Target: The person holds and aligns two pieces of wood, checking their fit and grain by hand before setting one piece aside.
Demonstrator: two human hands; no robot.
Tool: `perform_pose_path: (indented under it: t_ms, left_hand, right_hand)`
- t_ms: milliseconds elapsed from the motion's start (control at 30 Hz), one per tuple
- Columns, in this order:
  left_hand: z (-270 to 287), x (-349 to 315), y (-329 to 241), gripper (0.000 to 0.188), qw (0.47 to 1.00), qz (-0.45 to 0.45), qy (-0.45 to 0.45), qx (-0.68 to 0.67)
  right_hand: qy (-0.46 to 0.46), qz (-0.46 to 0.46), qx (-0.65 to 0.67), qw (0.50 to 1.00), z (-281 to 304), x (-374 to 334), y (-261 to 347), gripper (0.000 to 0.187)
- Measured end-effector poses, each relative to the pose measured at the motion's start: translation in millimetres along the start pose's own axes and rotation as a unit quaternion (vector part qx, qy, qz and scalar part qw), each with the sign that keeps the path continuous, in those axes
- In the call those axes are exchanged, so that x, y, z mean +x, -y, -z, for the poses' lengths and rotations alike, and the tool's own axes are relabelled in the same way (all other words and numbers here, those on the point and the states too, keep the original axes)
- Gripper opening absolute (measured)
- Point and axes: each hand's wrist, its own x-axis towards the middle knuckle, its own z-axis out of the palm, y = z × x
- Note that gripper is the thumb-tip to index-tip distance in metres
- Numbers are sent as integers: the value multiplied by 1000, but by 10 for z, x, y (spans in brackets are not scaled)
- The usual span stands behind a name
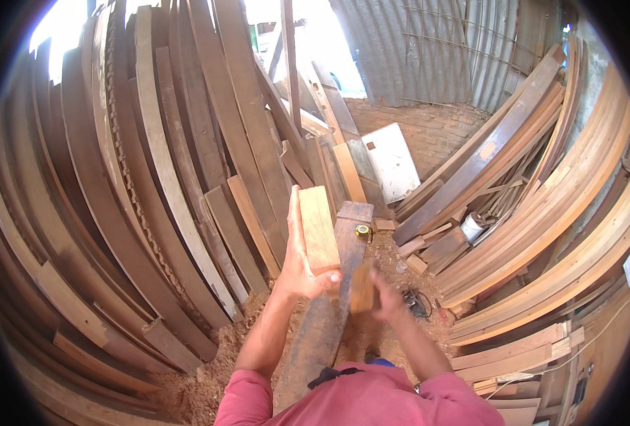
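My left hand (299,266) grips a short light wooden block (318,227), held up on end with its broad face toward me. My right hand (386,297) is blurred and closed on a smaller brown wooden piece (362,285), just right of the block's lower end. Below both hands a long dark plank (329,305) runs away from me, with a small yellow tape measure (362,230) lying near its far end.
Tall planks (159,177) lean in rows at left. More boards (542,213) are stacked at right. Sawdust (222,355) covers the floor. A white panel (391,162) leans on the brick wall. A black cable (418,304) and a white container (472,227) lie to the right.
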Motion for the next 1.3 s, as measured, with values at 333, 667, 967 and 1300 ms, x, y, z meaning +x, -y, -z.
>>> perform_pose_path:
  t_ms: [333,667,967,1300]
  left_hand:
    - [-277,-312,-58,148,995,-13,76,-58]
    - [29,-1346,221,124,956,37,276,87]
    - [-13,-2559,579,106,770,576,-12,-275]
    - [-575,-2682,1343,73,588,701,-98,-390]
  right_hand:
    - [-24,-10,130,991,-254,-313,-728,66]
    - [-12,-12,160,987,491,306,-740,42]
    - [-6,-54,124,991,586,262,-1108,38]
    - [-81,90,-301,946,288,-18,-723,52]
